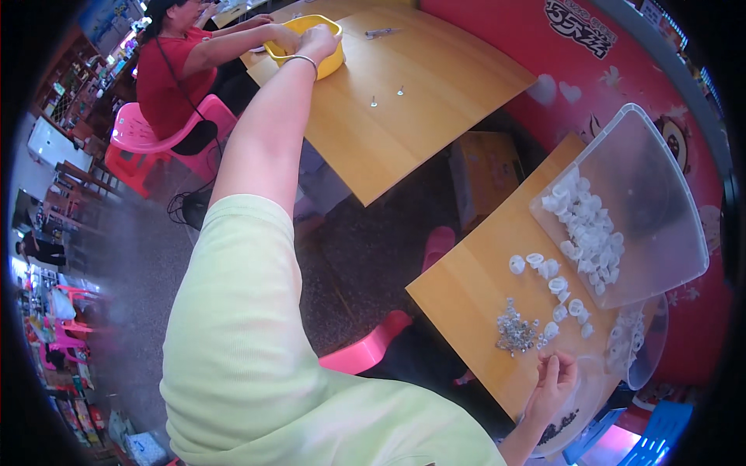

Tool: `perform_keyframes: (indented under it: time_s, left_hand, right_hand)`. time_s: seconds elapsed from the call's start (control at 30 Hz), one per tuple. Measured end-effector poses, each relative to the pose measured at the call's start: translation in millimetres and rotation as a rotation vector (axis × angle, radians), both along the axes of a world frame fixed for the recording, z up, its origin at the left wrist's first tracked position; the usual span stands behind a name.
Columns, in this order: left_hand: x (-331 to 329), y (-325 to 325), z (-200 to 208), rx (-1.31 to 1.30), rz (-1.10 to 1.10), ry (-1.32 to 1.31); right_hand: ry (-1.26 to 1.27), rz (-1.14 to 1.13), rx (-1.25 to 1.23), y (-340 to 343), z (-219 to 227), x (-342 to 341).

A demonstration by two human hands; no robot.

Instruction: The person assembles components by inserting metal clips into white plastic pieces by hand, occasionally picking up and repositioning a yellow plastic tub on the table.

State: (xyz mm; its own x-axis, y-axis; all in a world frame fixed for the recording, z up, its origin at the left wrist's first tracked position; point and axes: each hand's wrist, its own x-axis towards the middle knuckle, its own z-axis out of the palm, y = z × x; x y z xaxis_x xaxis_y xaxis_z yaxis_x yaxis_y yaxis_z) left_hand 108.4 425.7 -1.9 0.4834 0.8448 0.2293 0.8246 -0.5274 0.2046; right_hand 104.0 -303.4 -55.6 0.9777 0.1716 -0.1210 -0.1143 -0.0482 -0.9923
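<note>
My left arm stretches far forward to a yellow basin (332, 64) on the far table. My left hand (317, 40) is at its right side, over the opening, and its fingertips are hidden. A co-worker's hand is in the same basin, just left of mine. At the lower right, my right hand (553, 380) has thumb and fingers pinched together; anything between them is too small to make out. It hovers by the near table's edge, close to a pile of small metal parts (514, 330) and several loose white translucent plastic pieces (558, 285).
A tilted clear bin (660, 233) holds many white pieces. Beside it stands a clear tub (657, 342); a round container with dark bits (561, 426) is under my right hand. Two small parts (374, 102) stand on the far table (420, 140). A pink stool (361, 353) is between the tables.
</note>
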Motion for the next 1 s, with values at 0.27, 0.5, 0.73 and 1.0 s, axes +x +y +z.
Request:
perform_keyframes:
  time_s: [0.27, 0.5, 0.73, 1.0]
  left_hand:
    - [-22, 51, 5, -0.022, 0.112, -0.046]
    - [-10, 36, -4, 0.055, 0.230, 0.018]
    - [26, -129, 27, 0.276, -0.738, -0.738]
    - [-8, -451, -35, -0.613, -1.353, -0.429]
  right_hand:
    - [0.006, -0.005, -0.042, -8, 1, 0]
    - [0.022, -0.062, -0.061, 9, 6, 1]
    - [-0.027, 0.073, -0.130, 16, 19, 7]
    - [-0.391, 0.418, -0.489, 15, 2, -14]
